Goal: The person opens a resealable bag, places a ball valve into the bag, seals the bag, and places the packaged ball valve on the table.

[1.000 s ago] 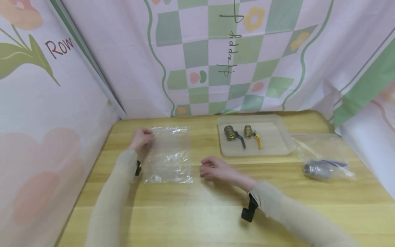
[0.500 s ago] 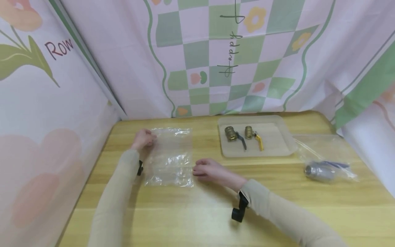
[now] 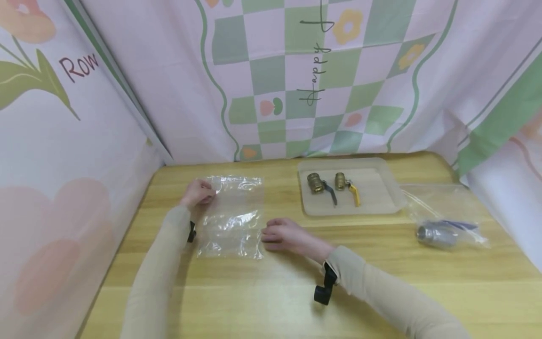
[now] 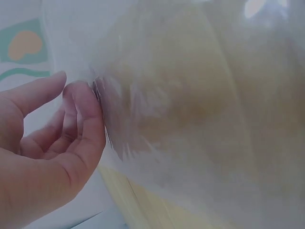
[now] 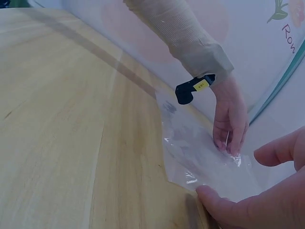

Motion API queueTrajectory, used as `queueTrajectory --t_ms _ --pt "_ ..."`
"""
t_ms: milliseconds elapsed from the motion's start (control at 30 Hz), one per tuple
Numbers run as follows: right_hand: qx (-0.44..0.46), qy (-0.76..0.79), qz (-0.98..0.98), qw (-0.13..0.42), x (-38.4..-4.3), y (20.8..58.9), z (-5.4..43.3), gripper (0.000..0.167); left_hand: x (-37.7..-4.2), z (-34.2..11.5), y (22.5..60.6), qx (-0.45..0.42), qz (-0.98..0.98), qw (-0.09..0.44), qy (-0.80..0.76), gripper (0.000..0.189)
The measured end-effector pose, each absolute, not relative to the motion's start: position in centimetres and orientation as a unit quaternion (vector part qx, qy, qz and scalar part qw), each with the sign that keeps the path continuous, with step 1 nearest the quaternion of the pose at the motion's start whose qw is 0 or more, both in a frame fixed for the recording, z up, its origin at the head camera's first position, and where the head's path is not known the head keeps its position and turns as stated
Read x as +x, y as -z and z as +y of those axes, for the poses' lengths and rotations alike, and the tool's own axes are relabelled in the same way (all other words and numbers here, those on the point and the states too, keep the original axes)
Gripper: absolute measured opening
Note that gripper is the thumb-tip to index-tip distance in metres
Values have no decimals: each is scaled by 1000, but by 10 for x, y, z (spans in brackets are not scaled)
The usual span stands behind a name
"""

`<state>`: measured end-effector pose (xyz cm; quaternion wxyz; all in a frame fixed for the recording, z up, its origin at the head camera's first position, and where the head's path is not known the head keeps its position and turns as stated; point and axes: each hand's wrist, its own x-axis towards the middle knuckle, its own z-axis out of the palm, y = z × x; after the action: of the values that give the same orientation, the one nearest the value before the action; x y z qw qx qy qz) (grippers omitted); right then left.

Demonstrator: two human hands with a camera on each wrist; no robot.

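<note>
A clear plastic bag (image 3: pixel 230 207) lies flat on the wooden table, left of the middle. My left hand (image 3: pixel 198 192) is at its upper left edge; in the left wrist view the bent fingers (image 4: pixel 88 107) touch the plastic, with the thumb (image 4: pixel 45 93) apart from them. Near the bag's lower right edge is my right hand (image 3: pixel 284 237), its fingertips at or just beside the plastic. In the right wrist view a gap separates that hand's thumb and finger, and one fingertip (image 5: pixel 207 194) meets the bag's edge (image 5: pixel 178 179).
Back right, a shallow translucent tray (image 3: pixel 372 205) bears a brass ball valve with a dark lever (image 3: pixel 315 183) and one with a yellow lever (image 3: pixel 340 181). Right of it lies another clear bag (image 3: pixel 444 200) containing a grey metal valve (image 3: pixel 438 235) with a blue handle. Patterned curtains (image 3: pixel 313 80) enclose the table.
My right hand has moved left to the bag's right edge. The left hand has shifted slightly rightward over the bag's left edge. The tray and valves have stayed put.
</note>
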<state>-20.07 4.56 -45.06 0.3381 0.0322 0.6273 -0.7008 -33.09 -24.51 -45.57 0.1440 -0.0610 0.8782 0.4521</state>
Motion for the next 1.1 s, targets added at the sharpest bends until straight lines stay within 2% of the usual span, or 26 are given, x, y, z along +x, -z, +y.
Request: queueTrajectory --t_ms 367,467,633,833,967,1100 --pt "35 690 635 345 -201 450 41 66 -324 -254 456 -32 846 166 -506 22" --pt "18 673 651 350 -202 454 41 59 -322 -256 455 -11 840 177 -513 23" --pt "-19 649 675 352 -202 455 42 37 -319 -261 456 13 823 213 -526 21" --pt "-70 599 736 307 -200 456 50 25 -314 -262 455 40 821 237 -518 22" --pt "-104 562 777 265 -197 457 63 24 -307 -257 450 64 827 222 -513 22" --pt "-127 543 793 245 -192 454 80 25 -296 -249 446 99 829 194 -514 21"
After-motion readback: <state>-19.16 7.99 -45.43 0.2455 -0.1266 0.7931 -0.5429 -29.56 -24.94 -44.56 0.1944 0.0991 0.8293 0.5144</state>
